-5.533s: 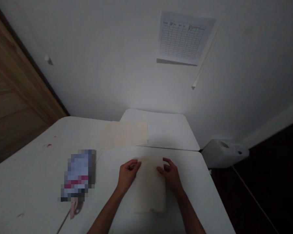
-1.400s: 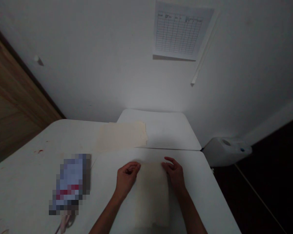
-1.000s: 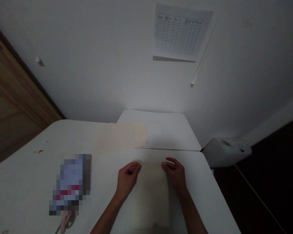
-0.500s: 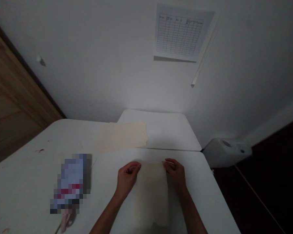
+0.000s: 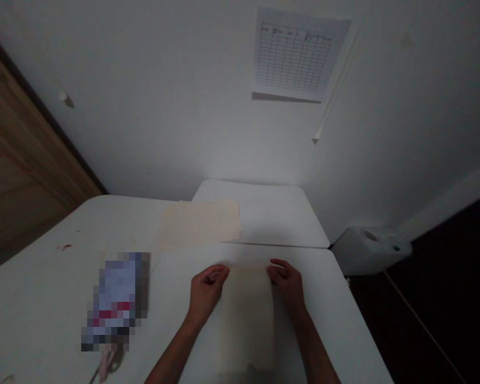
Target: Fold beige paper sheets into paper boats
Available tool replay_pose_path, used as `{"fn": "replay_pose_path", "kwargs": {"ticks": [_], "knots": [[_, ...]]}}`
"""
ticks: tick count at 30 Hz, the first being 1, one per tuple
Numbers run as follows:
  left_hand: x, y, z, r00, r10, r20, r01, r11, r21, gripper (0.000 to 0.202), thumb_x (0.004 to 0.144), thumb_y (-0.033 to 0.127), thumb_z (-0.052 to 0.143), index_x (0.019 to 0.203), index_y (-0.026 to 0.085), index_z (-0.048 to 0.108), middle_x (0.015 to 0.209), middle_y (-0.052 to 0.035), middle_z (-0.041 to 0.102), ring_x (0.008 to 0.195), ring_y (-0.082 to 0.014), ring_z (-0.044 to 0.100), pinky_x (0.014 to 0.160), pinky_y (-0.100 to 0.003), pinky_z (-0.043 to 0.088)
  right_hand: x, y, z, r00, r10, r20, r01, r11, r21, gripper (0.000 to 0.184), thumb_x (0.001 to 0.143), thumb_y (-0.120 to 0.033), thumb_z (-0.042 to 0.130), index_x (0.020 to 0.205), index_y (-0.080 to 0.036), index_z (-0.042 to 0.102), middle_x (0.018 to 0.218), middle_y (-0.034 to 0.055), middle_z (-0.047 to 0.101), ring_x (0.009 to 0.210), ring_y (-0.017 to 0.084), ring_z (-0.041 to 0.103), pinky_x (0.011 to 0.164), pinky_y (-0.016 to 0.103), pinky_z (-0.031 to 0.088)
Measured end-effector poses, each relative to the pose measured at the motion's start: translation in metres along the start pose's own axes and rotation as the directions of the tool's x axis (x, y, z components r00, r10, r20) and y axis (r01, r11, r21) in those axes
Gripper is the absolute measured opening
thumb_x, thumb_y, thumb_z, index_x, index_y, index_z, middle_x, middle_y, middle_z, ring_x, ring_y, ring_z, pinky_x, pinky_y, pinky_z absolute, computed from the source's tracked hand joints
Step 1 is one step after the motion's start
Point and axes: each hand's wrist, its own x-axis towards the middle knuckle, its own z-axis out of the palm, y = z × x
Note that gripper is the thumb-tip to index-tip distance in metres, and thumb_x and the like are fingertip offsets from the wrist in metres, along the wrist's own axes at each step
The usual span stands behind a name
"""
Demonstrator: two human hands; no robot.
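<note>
A pale beige rectangular sheet (image 5: 248, 320), of paper or cloth, lies on the white table (image 5: 176, 341) in front of me, its long side running toward me. My left hand (image 5: 208, 290) pinches its far left corner between thumb and fingers. At the far right corner is my right hand (image 5: 288, 285), its thumb and fingers closed on the edge while one finger is lifted a little. Beyond my left hand, more beige sheets (image 5: 202, 224) lie flat, partly across the join with a second white tabletop (image 5: 272, 210).
To the left lies a pixelated blue-white item (image 5: 116, 293) with a red band, a pinkish thing (image 5: 106, 365) below it. A white plastic jug (image 5: 368, 250) stands beyond the table's right edge. A printed chart (image 5: 296, 56) hangs on the wall; a wooden panel (image 5: 20, 144) is far left.
Both hands have shifted very slightly left at the sheet's far corners. My right hand's raised finger has changed its bend a little. The other things have stayed put.
</note>
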Motion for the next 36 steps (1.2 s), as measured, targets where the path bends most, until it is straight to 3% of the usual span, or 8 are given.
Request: {"fn": "replay_pose_path", "kwargs": {"ticks": [4, 12, 25, 32, 36], "knots": [[0.0010, -0.0012, -0.0020, 1.000, -0.016, -0.006, 0.015, 0.999, -0.033, 0.025, 0.069, 0.037, 0.074, 0.077, 0.014, 0.071, 0.068, -0.0051, 0.071, 0.060, -0.0158, 0.064, 0.056, -0.023, 0.049, -0.0005, -0.0006, -0.0006, 0.996, 0.046, 0.072, -0.042, 0.997, -0.058, 0.052, 0.067, -0.052, 0.077, 0.099, -0.012, 0.070, 0.079, 0.0101, 0.074, 0.068, 0.021, 0.069, 0.063, 0.031, 0.054], [0.0008, -0.0004, -0.0021, 1.000, 0.008, -0.007, -0.008, 1.000, -0.008, 0.024, 0.069, 0.037, 0.074, 0.076, 0.015, 0.072, 0.067, -0.0045, 0.071, 0.060, -0.0165, 0.065, 0.056, -0.023, 0.050, -0.0008, -0.0004, -0.0003, 0.998, 0.026, 0.065, -0.013, 0.983, -0.185, 0.051, 0.066, -0.056, 0.075, 0.092, -0.012, 0.074, 0.084, 0.0119, 0.074, 0.071, 0.023, 0.068, 0.062, 0.031, 0.053], [-0.0008, 0.0047, -0.0004, 0.999, -0.038, -0.002, 0.038, 0.999, 0.006, 0.030, 0.068, 0.043, 0.074, 0.077, 0.014, 0.072, 0.064, -0.0044, 0.070, 0.056, -0.0165, 0.063, 0.048, -0.022, 0.047, -0.0032, -0.0061, 0.0041, 1.000, -0.025, 0.015, 0.028, 0.960, -0.279, 0.043, 0.069, -0.056, 0.070, 0.080, -0.014, 0.075, 0.076, 0.0103, 0.073, 0.067, 0.022, 0.066, 0.058, 0.029, 0.050], [0.0016, 0.0058, -0.0042, 0.998, -0.054, -0.032, 0.052, 0.998, -0.045, 0.030, 0.066, 0.041, 0.076, 0.079, 0.014, 0.073, 0.069, -0.0065, 0.072, 0.062, -0.0185, 0.066, 0.052, -0.023, 0.049, -0.0037, -0.0024, 0.0044, 0.993, -0.014, 0.115, 0.042, 0.969, -0.242, 0.040, 0.072, -0.053, 0.070, 0.080, -0.014, 0.075, 0.077, 0.0082, 0.073, 0.068, 0.020, 0.066, 0.058, 0.027, 0.049], [0.0018, 0.0066, -0.0031, 0.999, -0.032, -0.042, 0.031, 0.999, -0.016, 0.031, 0.065, 0.043, 0.076, 0.076, 0.014, 0.073, 0.066, -0.0058, 0.072, 0.059, -0.0181, 0.065, 0.050, -0.023, 0.049, -0.0027, -0.0019, 0.0027, 0.995, -0.020, 0.094, 0.046, 0.957, -0.286, 0.039, 0.070, -0.053, 0.072, 0.074, -0.015, 0.075, 0.071, 0.0072, 0.072, 0.065, 0.021, 0.066, 0.058, 0.027, 0.049]]}}
